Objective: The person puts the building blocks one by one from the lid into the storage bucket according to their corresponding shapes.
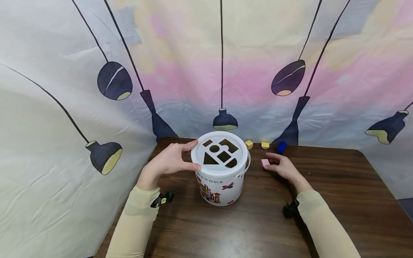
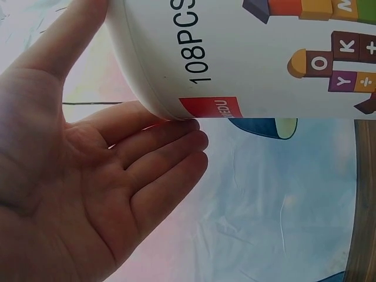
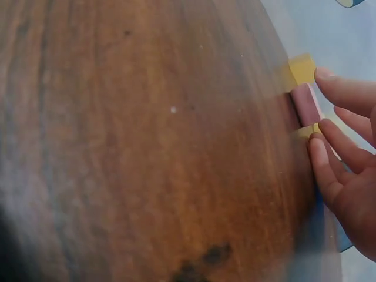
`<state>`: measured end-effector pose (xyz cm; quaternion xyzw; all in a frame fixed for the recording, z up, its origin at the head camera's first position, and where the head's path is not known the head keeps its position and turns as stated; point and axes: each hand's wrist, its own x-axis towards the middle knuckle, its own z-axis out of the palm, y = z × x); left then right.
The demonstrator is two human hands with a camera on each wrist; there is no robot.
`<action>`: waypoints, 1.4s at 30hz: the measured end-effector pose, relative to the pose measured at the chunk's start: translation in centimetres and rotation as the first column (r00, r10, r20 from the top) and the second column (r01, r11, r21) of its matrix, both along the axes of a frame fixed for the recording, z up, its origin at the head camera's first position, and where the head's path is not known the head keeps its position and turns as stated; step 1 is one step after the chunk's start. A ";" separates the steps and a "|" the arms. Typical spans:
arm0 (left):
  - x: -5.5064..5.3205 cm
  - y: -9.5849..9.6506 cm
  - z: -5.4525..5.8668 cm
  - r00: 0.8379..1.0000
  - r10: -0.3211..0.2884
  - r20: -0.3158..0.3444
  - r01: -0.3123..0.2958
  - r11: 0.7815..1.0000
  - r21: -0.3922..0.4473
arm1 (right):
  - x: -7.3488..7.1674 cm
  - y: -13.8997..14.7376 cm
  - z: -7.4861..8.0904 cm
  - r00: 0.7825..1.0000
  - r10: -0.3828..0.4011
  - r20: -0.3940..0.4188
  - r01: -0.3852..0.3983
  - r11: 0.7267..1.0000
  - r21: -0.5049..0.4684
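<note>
A white toy-block bucket stands upright on the table, its lid cut with several shaped holes. My left hand holds the rim from the left, thumb and index finger spread around it. In the left wrist view, the longer fingers of the left hand extend along the printed bucket. To the bucket's right is a small pink block. My right hand is at that block, thumb and fingertips parted around it. The right wrist view has the pink block between the parted fingers.
Two yellow blocks, one nearer the bucket and one farther right, lie near the back edge. Beside them is a dark blue block. The bucket's white handle hangs on its right side. A printed cloth hangs behind the brown table.
</note>
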<state>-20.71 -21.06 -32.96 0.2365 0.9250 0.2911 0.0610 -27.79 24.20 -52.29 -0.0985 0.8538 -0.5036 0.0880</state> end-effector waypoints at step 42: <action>-0.2 -0.2 -0.8 1.000 -0.012 -0.005 0.012 0.999 0.040 | -0.5 -0.5 -0.9 0.987 -0.041 -0.154 0.059 0.991 0.118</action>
